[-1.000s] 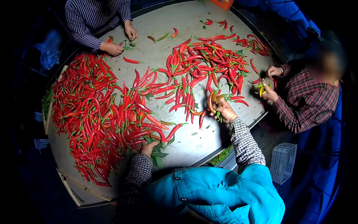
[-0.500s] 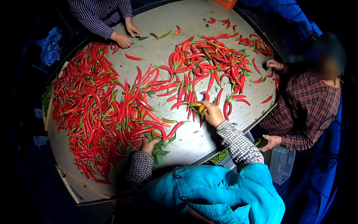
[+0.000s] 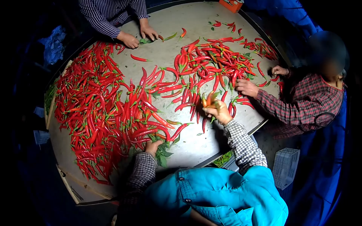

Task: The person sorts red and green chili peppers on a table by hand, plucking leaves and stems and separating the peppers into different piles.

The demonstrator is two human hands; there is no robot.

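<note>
- Right hand (image 3: 220, 112): closed, my fingers and thumb wrapped around a small bunch of slender orange-and-green chilli peppers (image 3: 210, 100), raised over the table; the exact count cannot be told.
- Left hand (image 3: 153, 147): fingers partly curled at a clump of dark green leaves (image 3: 162, 153), by the near edge of the table; how tightly it is closed, I cannot tell.
- Large heap of glossy red chilli peppers (image 3: 94, 109): on the table, to my left, its near right end beside my left hand.
- Smaller heap of red chilli peppers (image 3: 215, 56): on the table, beyond my right hand, with loose ones strewn between the two heaps.
- Broad pale grey table with a dark rim (image 3: 192, 145): under both heaps.
- Co-worker's hand in a red plaid sleeve (image 3: 247, 88): at the right side of the smaller heap; the other hand (image 3: 279, 71) at the table's right edge.
- Co-worker's two hands in striped sleeves (image 3: 129, 39): at the far side, near some green leaves (image 3: 144, 40).
- Grey perforated plastic crate (image 3: 286, 168): below table level, to my right.
</note>
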